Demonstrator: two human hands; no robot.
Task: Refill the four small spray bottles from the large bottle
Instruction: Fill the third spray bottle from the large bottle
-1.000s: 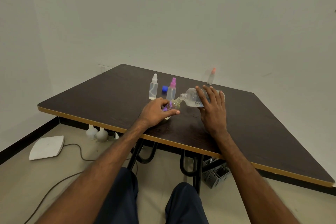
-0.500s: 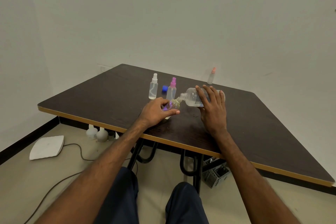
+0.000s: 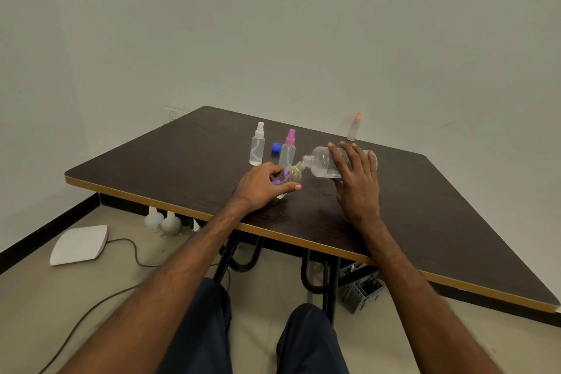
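– Near the middle of the table [image 3: 151, 167], you have the large bottle [image 3: 321, 162] tipped almost flat, its neck pointing to your left.
– Yes, and its open mouth meets the mouth of the small bottle [image 3: 290, 175] you are filling. Your right hand [image 3: 358, 182] holds the large bottle from above, fingers a little spread and laid over its body; your thumb is hidden.
– Your left hand [image 3: 261, 188] grips the small bottle, leaned toward the large one, fingers curled round it, thumb stretched along its near side.
– Just behind your hands, a pink-capped spray bottle [image 3: 288, 149] and a white-capped spray bottle [image 3: 257, 147] stand upright, with a blue cap [image 3: 276, 147] between them.
– And an orange-capped spray bottle [image 3: 354, 127] stands well apart, at the table's far edge.
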